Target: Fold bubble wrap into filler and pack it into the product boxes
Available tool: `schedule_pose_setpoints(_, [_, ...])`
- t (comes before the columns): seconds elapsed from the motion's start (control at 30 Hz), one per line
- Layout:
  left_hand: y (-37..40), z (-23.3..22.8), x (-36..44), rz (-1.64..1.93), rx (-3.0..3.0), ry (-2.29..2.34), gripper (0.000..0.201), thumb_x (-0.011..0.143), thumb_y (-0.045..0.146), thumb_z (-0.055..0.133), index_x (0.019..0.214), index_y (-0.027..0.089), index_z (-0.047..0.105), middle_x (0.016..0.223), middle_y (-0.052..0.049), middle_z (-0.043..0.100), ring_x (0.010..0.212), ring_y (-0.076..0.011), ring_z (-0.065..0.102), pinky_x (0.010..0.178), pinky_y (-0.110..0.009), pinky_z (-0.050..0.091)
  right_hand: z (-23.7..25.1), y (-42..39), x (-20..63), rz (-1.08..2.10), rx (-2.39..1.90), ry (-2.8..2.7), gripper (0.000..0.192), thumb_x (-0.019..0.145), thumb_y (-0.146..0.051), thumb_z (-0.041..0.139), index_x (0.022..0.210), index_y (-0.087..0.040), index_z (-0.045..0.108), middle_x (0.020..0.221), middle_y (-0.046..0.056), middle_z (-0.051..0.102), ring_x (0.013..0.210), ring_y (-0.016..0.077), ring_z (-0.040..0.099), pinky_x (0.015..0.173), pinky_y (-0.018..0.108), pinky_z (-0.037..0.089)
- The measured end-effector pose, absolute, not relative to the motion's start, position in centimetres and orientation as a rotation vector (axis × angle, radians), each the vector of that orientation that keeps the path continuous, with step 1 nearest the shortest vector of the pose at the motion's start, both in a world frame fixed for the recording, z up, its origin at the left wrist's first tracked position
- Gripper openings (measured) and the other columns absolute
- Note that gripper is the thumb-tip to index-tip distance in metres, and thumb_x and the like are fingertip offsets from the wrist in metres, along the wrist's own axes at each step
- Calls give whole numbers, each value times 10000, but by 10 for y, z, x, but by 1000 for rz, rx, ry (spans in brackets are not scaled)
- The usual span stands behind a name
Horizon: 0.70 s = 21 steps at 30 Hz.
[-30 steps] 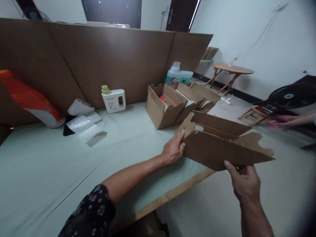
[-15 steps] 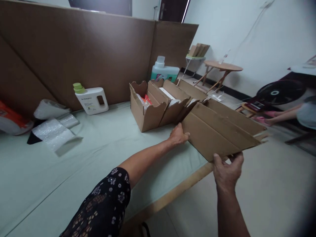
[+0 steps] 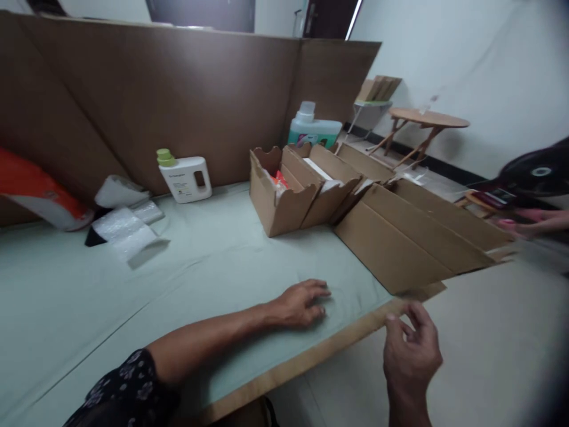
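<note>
My left hand (image 3: pixel 300 303) rests flat on the pale green table cover (image 3: pixel 200 279), fingers spread, holding nothing. My right hand (image 3: pixel 411 350) hovers off the table's front edge with loosely curled fingers, also empty. Just beyond it lies a long folded cardboard box (image 3: pixel 413 237), set on the table corner and jutting past the edge to the right. It leans against a row of open cardboard boxes (image 3: pixel 302 190) that hold some items.
A white jug with a green cap (image 3: pixel 185 177) and a teal detergent bottle (image 3: pixel 313 127) stand by the brown cardboard backdrop (image 3: pixel 178 101). Bubble wrap (image 3: pixel 127 231) and an orange-white bag (image 3: pixel 40 193) lie at left. Another person's arm (image 3: pixel 540 220) and a round wooden table (image 3: pixel 429 121) are at right.
Both hands have let go of the long cardboard box, which now lies on the table corner. My left hand drew back onto the cover and my right hand dropped below the edge.
</note>
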State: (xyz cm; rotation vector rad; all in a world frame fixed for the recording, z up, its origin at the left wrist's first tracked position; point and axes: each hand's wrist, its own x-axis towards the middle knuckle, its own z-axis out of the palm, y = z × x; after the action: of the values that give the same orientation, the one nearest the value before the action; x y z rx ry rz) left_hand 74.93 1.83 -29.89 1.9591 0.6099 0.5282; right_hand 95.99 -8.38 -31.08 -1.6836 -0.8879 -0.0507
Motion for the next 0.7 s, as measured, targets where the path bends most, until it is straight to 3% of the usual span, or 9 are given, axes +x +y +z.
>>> schedule_pose_setpoints(0.1, [-23, -306, 675, 570, 1981, 560, 491, 853, 232, 635, 1328, 107, 640, 1535, -205, 486, 1428, -308, 478, 1171, -440, 418, -309, -93, 906, -42, -1618, -1138, 419, 910, -420, 628, 1189, -113, 689, 1350, 208, 635, 1161, 326, 661, 911, 463, 573])
schedule_pose_setpoints(0.2, [-60, -304, 605, 642, 1921, 582, 474, 885, 300, 611, 1323, 121, 652, 1530, -194, 499, 1415, -303, 496, 1164, -427, 422, -310, -79, 841, 168, -1444, -1582, 319, 961, -396, 576, 1133, -166, 715, 1289, 151, 684, 1112, 272, 685, 921, 406, 577])
schedule_pose_setpoints(0.37, [-96, -292, 497, 805, 1689, 789, 457, 889, 392, 618, 1259, 136, 695, 1299, -152, 686, 1192, -257, 667, 1047, -339, 509, -318, -34, 709, 401, -857, -2273, 301, 999, -320, 497, 1173, -217, 720, 1271, 108, 710, 1133, 245, 694, 913, 387, 609])
schedule_pose_setpoints(0.53, [-105, -259, 351, 934, 1744, 1679, 266, 854, 279, 629, 1071, 199, 758, 979, -33, 793, 866, -175, 736, 766, -248, 586, -328, -19, 617, 232, -567, -2460, 312, 968, -282, 511, 1198, -208, 709, 1282, 115, 710, 1129, 299, 701, 859, 459, 614])
schedule_pose_setpoints(0.57, [-106, -246, 314, 998, 1708, 1901, 250, 838, 251, 633, 1046, 188, 758, 994, -47, 789, 878, -193, 730, 774, -278, 591, -332, -18, 610, 182, -538, -2464, 312, 966, -278, 517, 1207, -211, 702, 1298, 114, 702, 1137, 307, 698, 851, 462, 612])
schedule_pose_setpoints(0.63, [-110, -215, 237, 1126, 1595, 2226, 305, 869, 192, 561, 1129, 144, 714, 1196, -119, 733, 1124, -264, 669, 970, -413, 549, -340, -15, 609, 99, -480, -2478, 321, 969, -284, 525, 1239, -214, 684, 1324, 115, 688, 1147, 313, 694, 836, 452, 612])
schedule_pose_setpoints(0.7, [-121, -178, 163, 1236, 1453, 2546, 373, 881, 142, 534, 1235, 110, 646, 1424, -171, 589, 1404, -332, 447, 1178, -564, 337, -348, -8, 616, 60, -433, -2521, 336, 976, -303, 526, 1271, -222, 667, 1330, 116, 685, 1146, 308, 697, 820, 429, 616])
